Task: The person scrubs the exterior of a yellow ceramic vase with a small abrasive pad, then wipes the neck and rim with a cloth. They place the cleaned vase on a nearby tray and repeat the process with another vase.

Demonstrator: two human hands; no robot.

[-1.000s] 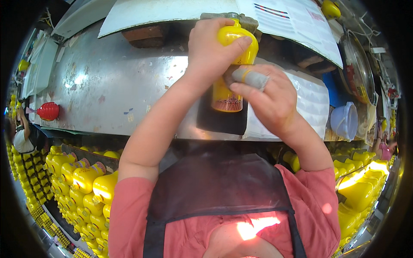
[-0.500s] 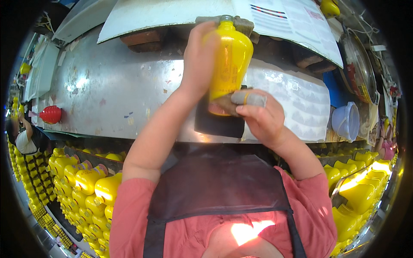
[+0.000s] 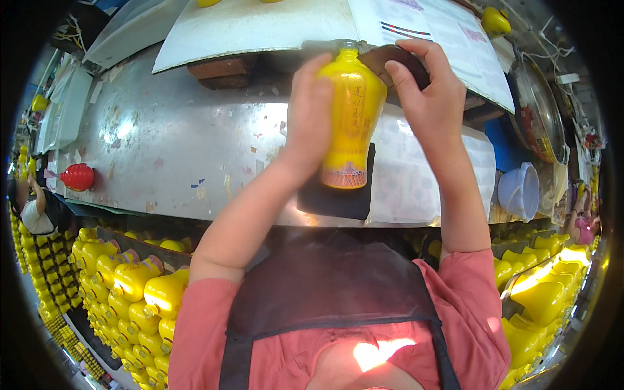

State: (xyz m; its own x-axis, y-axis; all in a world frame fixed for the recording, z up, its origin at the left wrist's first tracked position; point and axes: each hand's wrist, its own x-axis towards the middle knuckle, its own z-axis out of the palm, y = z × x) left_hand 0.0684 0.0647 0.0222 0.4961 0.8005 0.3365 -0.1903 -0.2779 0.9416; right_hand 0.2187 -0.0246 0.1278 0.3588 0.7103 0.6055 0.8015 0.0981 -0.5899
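Observation:
A glossy yellow bottle [image 3: 351, 107] with red decoration and a patterned band near its base lies with its neck away from me. The base end rests over a black pad [image 3: 335, 203], and the neck is by a grey support [image 3: 320, 47]. My left hand [image 3: 309, 117] grips the bottle's left side; its fingertips are blurred and partly hidden. My right hand [image 3: 426, 81] pinches a dark brown, curved flat piece [image 3: 406, 63] between thumb and fingers. That piece's edge is at the bottle's right shoulder; whether it touches I cannot tell.
White printed sheets [image 3: 416, 175] cover the right of the metal table [image 3: 143, 162]. A raised white board [image 3: 260, 29] stands on bricks [image 3: 224, 70] behind. At right is a pale bucket [image 3: 520, 190]; at left, a red object [image 3: 78, 177]. Yellow bottles [image 3: 140, 276] crowd both sides. Other people work at the far edges.
My right hand has moved from the bottle's base up to its shoulder with the brown piece. The patterned band at the base now shows fully, and my left hand stays on the bottle.

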